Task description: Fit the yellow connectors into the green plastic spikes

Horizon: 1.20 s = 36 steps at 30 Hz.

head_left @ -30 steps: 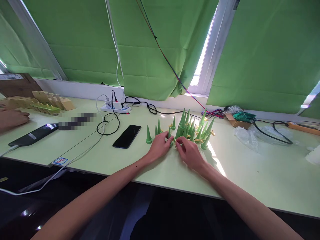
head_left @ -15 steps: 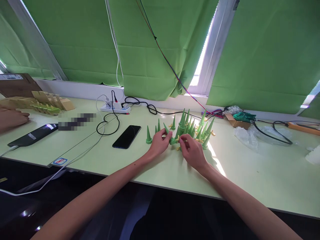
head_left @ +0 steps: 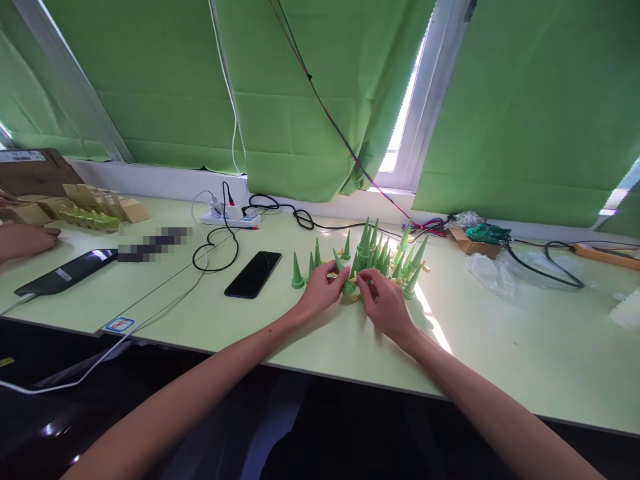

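Observation:
My left hand (head_left: 320, 291) is closed around the base of a green plastic cone (head_left: 338, 261), whose tip leans up and left. Close beside it, my right hand (head_left: 386, 301) pinches a small yellow piece (head_left: 355, 277) against the cone's base. Whether that piece sits in the base is hidden by my fingers. Behind both hands stands a dense cluster of green cones (head_left: 367, 241), some with yellow pieces at their bases. To the left of my left hand, another green cone (head_left: 297, 273) stands upright on the table (head_left: 310, 333).
A black phone (head_left: 253, 274) lies left of my hands. Behind it are a white power strip (head_left: 231, 217) and black cables. Clear plastic bags (head_left: 493, 275) and a small cardboard box (head_left: 474, 243) lie right. Another person's hand (head_left: 27, 240) rests at far left by cardboard pieces.
My left hand and the cone in it have shifted slightly right, toward my right hand. My right hand stays nearly in place.

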Each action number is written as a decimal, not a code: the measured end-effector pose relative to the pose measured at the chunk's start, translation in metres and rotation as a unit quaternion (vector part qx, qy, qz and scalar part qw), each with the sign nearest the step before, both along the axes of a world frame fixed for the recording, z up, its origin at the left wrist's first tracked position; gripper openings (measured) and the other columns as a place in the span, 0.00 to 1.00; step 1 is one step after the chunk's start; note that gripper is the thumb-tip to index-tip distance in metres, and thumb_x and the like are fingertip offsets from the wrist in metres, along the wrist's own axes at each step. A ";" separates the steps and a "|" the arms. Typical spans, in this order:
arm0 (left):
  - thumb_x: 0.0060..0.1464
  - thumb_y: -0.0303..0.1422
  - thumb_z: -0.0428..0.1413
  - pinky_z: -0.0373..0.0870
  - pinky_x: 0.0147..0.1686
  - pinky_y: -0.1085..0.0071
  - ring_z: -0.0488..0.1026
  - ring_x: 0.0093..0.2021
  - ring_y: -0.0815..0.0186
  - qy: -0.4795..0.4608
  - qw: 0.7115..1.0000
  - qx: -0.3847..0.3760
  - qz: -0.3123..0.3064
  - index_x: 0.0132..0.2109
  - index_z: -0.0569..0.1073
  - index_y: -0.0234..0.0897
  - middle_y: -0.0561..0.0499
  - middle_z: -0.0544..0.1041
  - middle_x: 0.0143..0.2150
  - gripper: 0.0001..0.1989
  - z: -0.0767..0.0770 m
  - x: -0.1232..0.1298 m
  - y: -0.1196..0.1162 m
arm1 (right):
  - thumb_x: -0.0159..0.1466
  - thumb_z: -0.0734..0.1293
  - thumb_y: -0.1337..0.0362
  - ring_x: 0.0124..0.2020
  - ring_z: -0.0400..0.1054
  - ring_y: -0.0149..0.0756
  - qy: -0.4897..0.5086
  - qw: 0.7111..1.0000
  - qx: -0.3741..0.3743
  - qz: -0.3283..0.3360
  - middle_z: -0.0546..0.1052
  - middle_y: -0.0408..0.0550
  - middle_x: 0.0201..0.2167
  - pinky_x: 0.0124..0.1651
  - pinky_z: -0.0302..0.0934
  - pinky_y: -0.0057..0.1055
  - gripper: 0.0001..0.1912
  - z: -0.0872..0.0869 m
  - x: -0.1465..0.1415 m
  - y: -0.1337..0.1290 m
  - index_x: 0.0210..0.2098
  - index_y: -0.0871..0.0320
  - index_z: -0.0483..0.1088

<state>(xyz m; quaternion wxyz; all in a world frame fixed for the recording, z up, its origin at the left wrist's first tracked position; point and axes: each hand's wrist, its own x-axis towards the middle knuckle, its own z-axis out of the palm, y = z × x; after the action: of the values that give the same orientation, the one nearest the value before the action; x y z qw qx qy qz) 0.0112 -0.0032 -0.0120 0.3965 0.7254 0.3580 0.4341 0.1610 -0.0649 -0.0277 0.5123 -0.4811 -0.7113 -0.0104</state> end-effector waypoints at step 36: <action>0.58 0.44 0.54 0.63 0.26 0.75 0.66 0.27 0.72 -0.035 0.998 0.038 -0.025 0.35 0.69 0.35 0.52 0.70 0.31 0.15 0.004 -0.002 -0.007 | 0.69 0.59 0.63 0.24 0.68 0.30 0.030 0.999 -0.043 0.012 0.77 0.45 0.33 0.29 0.59 0.27 0.05 0.000 0.001 0.000 0.40 0.56 0.66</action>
<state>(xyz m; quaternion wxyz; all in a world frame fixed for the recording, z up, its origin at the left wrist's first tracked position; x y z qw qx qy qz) 0.0093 -0.0100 -0.0084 0.3916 0.7329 0.3090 0.4626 0.1615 -0.0648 -0.0275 0.5123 -0.4945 -0.7010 0.0406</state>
